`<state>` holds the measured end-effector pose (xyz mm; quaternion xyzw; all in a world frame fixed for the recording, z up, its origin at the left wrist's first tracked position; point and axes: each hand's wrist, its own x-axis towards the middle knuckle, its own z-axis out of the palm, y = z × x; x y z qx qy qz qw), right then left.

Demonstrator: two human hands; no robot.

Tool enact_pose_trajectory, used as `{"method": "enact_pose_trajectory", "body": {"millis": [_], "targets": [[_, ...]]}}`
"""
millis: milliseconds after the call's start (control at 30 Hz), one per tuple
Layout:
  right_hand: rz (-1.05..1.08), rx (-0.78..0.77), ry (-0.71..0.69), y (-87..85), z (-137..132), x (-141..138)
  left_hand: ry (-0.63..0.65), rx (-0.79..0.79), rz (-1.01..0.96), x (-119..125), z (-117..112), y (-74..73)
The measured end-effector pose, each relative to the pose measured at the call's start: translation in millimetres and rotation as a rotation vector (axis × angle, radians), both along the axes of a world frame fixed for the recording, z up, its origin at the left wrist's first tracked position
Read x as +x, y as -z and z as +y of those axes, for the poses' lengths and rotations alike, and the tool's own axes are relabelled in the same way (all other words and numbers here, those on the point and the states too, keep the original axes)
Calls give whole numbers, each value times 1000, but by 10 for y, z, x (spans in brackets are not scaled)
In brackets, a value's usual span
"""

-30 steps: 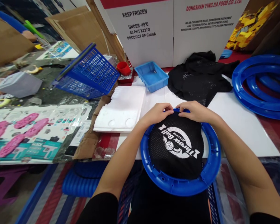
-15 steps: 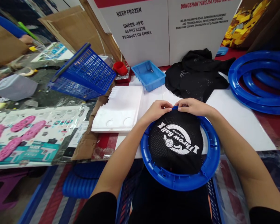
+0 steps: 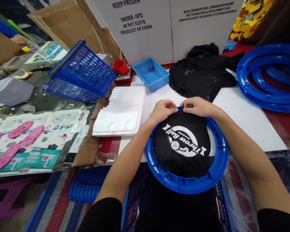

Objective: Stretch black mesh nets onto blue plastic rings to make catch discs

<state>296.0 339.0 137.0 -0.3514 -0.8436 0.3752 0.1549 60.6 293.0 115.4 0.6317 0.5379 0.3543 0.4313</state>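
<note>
A blue plastic ring [image 3: 186,187] leans towards me at the table's front edge. Across its opening lies a black mesh cloth [image 3: 164,161] printed with a white "Throw Ball" logo. At the ring's far rim, my left hand [image 3: 164,110] pinches the cloth edge against the plastic. My right hand [image 3: 197,106] pinches the same stretch of rim just beside it, fingertips nearly touching the left ones. A gap between cloth and ring shows on the right side. What lies under my fingertips is hidden.
Black mesh cloths [image 3: 198,72] lie piled behind the ring, with blue rings [image 3: 246,77] stacked at right. A light-blue tray [image 3: 151,75], a white foam slab [image 3: 122,111], a red cup [image 3: 120,67] and a blue basket [image 3: 82,74] stand left. White cartons [image 3: 147,38] wall off the back.
The view has shifted slightly. Both hands still pinch the cloth at the ring's far rim, with only a small change in finger position.
</note>
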Motion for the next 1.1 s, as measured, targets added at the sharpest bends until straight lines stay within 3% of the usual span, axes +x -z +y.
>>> {"method": "enact_pose_trajectory", "body": {"millis": [200, 333, 467, 600, 767, 900, 1000, 1100], "targets": [[2, 27, 24, 21, -24, -29, 5, 128, 158, 27, -40, -13], [66, -23, 41, 20, -19, 0, 184, 283, 257, 19, -102, -134], [119, -118, -24, -53, -25, 56, 352, 401, 416, 24, -116, -153], [60, -22, -60, -179, -48, 146, 312, 425, 621, 4, -151, -151], [-78, 117, -109, -180, -31, 204, 210, 313, 829, -115, -268, -306], [-51, 148, -151, -73, -28, 119, 190, 342, 853, -166, -283, -372], [-20, 181, -144, -6, -43, 47, 228, 449, 768, -116, -233, -298], [1, 166, -88, 18, -50, 28, 262, 453, 617, -43, -170, -179]]}}
